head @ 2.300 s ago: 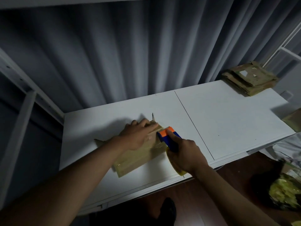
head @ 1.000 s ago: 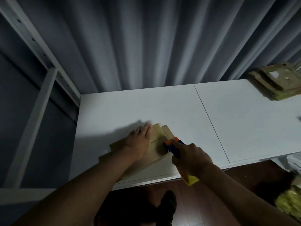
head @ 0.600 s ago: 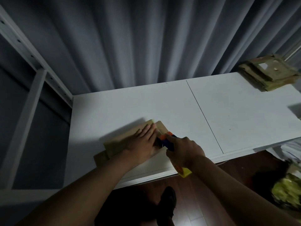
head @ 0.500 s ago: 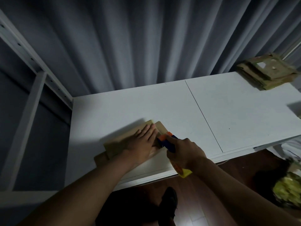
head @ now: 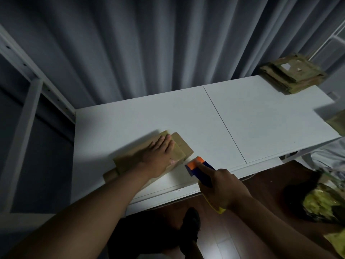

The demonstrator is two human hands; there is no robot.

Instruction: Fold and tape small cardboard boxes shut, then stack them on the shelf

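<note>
Box [head: 149, 161] sat lower left of centre on the table [head: 261, 118]. Left hand [head: 158, 156] lay flat on it, fingers straight, pinning the flaps. Right hand [head: 224, 186] clenched the tape dispenser [head: 200, 170] just right of the box, probably tearing tape.

Left hand [head: 158, 157] lies flat on the cardboard box [head: 177, 156], hiding most of its top; taped seam not readable. Right hand [head: 222, 186] covers the tape dispenser [head: 200, 170] handle; tape roll unseen. Just right of that grip, a brown cardboard corner [head: 337, 121] is cut by the frame edge. Far flattened box stack [head: 293, 75] blurred.
</note>
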